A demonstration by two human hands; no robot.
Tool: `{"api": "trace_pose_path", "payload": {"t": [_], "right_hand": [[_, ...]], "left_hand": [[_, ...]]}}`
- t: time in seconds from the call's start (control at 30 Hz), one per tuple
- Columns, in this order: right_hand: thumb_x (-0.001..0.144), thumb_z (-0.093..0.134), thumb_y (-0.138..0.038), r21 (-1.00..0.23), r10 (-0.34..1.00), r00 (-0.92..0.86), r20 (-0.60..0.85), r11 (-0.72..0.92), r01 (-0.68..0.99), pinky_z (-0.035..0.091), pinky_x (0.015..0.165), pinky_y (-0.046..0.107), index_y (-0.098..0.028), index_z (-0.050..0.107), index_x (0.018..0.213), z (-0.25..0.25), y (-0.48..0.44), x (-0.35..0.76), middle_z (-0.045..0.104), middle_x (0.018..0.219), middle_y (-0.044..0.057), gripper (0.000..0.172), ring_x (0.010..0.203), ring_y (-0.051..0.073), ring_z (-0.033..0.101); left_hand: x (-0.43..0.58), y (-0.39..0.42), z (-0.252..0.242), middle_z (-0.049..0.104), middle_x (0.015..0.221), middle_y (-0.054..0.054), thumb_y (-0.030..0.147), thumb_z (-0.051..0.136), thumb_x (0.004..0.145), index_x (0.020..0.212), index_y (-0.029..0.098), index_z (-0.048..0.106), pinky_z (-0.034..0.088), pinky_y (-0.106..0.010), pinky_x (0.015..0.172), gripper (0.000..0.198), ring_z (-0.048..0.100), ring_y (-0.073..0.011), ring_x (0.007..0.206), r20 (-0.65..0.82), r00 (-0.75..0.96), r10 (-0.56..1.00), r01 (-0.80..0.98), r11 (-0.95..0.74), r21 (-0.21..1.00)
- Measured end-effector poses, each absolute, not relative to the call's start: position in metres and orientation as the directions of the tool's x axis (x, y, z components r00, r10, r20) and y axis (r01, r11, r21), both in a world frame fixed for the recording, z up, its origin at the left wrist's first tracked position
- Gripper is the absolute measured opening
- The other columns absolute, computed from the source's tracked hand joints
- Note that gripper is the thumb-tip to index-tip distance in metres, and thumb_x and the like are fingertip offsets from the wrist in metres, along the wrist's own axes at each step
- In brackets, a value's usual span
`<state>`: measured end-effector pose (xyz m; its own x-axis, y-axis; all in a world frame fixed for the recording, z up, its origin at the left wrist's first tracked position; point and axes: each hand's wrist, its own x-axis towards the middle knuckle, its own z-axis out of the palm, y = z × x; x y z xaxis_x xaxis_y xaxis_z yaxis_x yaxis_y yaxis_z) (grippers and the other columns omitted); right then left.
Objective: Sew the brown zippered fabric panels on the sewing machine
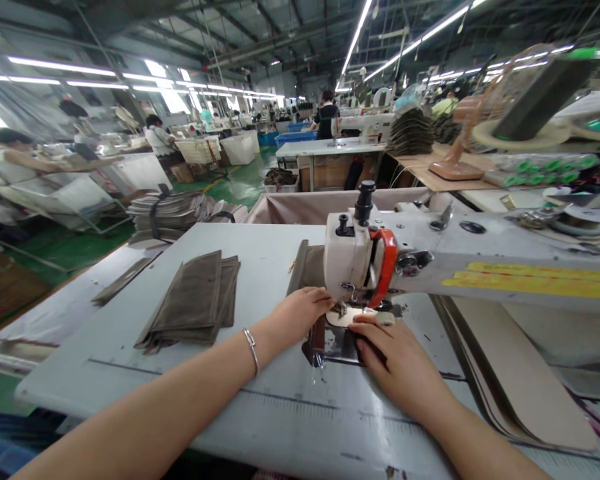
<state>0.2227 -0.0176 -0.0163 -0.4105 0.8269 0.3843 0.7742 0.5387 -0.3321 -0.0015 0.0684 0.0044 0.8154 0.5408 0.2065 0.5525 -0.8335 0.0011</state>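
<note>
On the bench [265, 267], under the sewing machine [353, 257], lies a small pale piece [347, 319]. The right hand [397, 363] presses flat on it for steadiness. The left hand [300, 313] touches its left edge, grip unclear.

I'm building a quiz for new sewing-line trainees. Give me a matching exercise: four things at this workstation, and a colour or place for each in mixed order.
1 guard on the sewing machine head
2 label strip on its arm
3 stack of fabric pieces
4 bracelet

a on the left wrist
b orange
c on the table, left of the machine
d yellow

Pairs: 1-b, 2-d, 3-c, 4-a
</note>
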Motion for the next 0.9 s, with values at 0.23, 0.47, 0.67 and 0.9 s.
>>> {"api": "trace_pose_path", "payload": {"t": [0.23,0.47,0.67,0.9], "right_hand": [[0.095,0.045,-0.018,-0.369,0.790,-0.419,0.447,0.589,0.719,0.048,0.092,0.043,-0.021,0.062,0.111,-0.016,-0.022,0.226,0.062,0.114,0.008,0.024,0.107,0.022,0.056],[0.093,0.049,-0.017,-0.317,0.669,-0.592,0.450,0.739,0.594,0.046,0.098,0.043,-0.024,0.061,0.119,-0.012,-0.034,0.218,0.064,0.116,0.005,0.030,0.108,0.020,0.057],[0.094,0.047,-0.023,-0.283,0.676,-0.671,0.306,0.737,0.614,0.046,0.099,0.044,-0.025,0.052,0.134,-0.003,-0.059,0.194,0.056,0.128,0.008,0.040,0.117,0.023,0.052],[0.092,0.048,-0.014,-0.280,0.645,-0.715,0.272,0.763,0.582,0.045,0.094,0.047,-0.034,0.052,0.132,-0.008,-0.075,0.182,0.047,0.133,0.007,0.045,0.120,0.025,0.044]], "left_hand": [[-0.042,0.038,0.027,0.060,0.100,-0.007,0.013,0.050,0.094,0.118,0.015,0.061,0.049,-0.036,0.088,0.026,0.056,-0.0195,0.094,0.151,0.728,0.669,0.684,-0.725,-0.085],[-0.073,-0.098,0.009,0.055,0.113,-0.011,0.013,0.040,0.097,0.134,0.015,0.049,0.046,-0.041,0.092,0.039,0.049,-0.0230,0.101,0.184,0.670,0.719,0.702,-0.694,0.159],[-0.073,-0.107,-0.002,0.053,0.117,-0.011,0.007,0.036,0.095,0.137,0.015,0.047,0.045,-0.042,0.094,0.044,0.047,-0.0238,0.103,0.218,0.619,0.755,0.714,-0.656,0.244],[-0.073,-0.106,0.003,0.053,0.115,-0.012,0.011,0.037,0.096,0.138,0.014,0.047,0.047,-0.043,0.089,0.043,0.048,-0.0245,0.100,0.198,0.629,0.751,0.713,-0.660,0.236]]}}
